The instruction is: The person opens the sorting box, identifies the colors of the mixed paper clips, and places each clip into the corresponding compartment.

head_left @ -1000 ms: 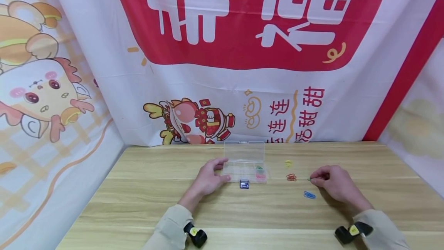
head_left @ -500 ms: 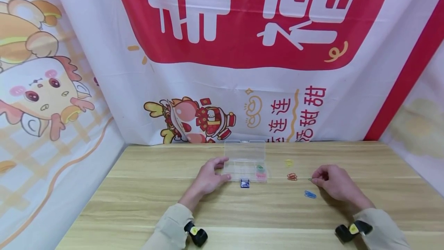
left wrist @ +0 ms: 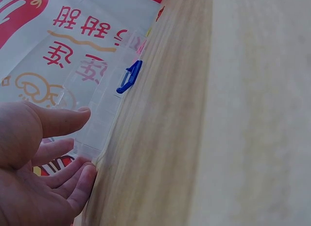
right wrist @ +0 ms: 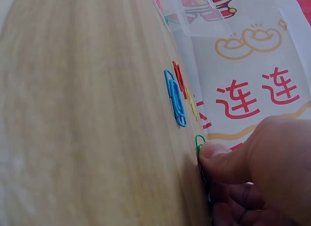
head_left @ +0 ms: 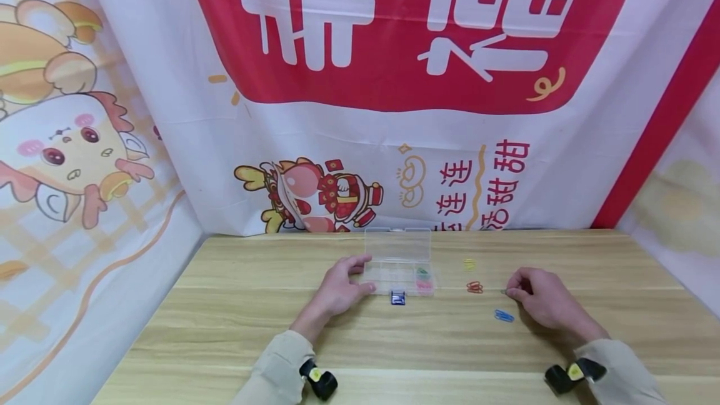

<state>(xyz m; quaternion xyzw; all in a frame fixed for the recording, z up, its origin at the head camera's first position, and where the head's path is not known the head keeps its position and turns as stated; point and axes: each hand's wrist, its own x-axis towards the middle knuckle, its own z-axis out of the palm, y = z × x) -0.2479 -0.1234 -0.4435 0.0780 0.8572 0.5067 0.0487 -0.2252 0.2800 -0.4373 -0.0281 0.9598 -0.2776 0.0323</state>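
In the head view a green paperclip is seen only as a speck at right of centre, while in the right wrist view its rounded wire loop is plainly shown, low and right of the middle. By the right hand it is pinched narrowly between thumb and finger; the rest of the clip is hidden by the grip. The loop is pointed toward the top of the right wrist frame, its visible long axis nearly upright there, and is set just beyond the thumb tip. In the head frame the clip is placed just left of the fingertips.

By the left hand the left end of a clear plastic box is held, thumb and fingers spread wide around it. The lid is raised at the back. Green clips and pink pieces are seen at its right end in the head view. The blue latch is shown larger in the left wrist view, jutting from the front edge.

Between box and right hand, yellow clips, red paperclips and blue paperclips are laid on the wooden table, the blue being lowest in the head frame. In the right wrist view the blue ones are seen slanting, upper left to lower right.
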